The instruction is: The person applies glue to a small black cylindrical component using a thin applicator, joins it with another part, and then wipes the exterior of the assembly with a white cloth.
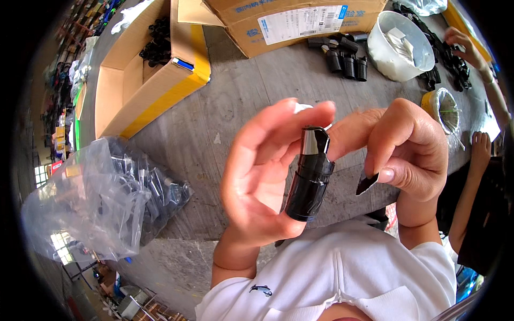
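Observation:
My left hand (251, 182) is closed around a glossy black cylindrical part (309, 184), which stands nearly upright with a shiny, slanted upper end. A bit of white material (303, 108) shows at that hand's fingertips; most of it is hidden behind them. Between the thumb and a finger of my right hand (409, 144) is a small, dark, pointed flat piece (366, 184). Another finger of this hand reaches toward the top of the cylindrical part; I cannot tell whether it touches.
A cardboard box (115, 80) with black parts stands left, and a clear plastic bag (85, 203) of parts lies nearer. Behind are a large carton (241, 32), black cylinders (348, 67) and a white tub (377, 59). A co-worker's hands (465, 47) and a yellow-rimmed cup (428, 101) are right.

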A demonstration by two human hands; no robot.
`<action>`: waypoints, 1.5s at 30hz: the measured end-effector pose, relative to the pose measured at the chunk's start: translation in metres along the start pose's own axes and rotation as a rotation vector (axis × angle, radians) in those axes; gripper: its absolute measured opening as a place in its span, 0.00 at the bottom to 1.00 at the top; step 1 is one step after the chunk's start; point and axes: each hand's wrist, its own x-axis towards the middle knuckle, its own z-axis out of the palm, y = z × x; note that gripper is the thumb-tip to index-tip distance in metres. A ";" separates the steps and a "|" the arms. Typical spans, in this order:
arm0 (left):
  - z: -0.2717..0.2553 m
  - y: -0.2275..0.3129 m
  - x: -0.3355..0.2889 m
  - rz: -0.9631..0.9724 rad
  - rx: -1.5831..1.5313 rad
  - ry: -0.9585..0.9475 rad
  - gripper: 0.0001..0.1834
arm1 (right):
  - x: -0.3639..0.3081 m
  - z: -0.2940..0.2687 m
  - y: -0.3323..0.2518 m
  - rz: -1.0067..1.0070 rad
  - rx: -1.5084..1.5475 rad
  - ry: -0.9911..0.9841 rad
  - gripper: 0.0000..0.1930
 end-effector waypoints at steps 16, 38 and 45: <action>-0.022 -0.004 0.005 0.414 0.473 -0.155 0.51 | 0.001 -0.001 -0.001 -0.094 -0.167 0.119 0.11; -0.011 0.000 0.007 0.403 0.561 -0.138 0.33 | 0.000 -0.011 -0.010 -0.023 -0.379 -0.065 0.06; -0.011 0.002 0.005 0.387 0.618 -0.142 0.33 | -0.002 -0.011 -0.008 0.009 -0.358 -0.065 0.06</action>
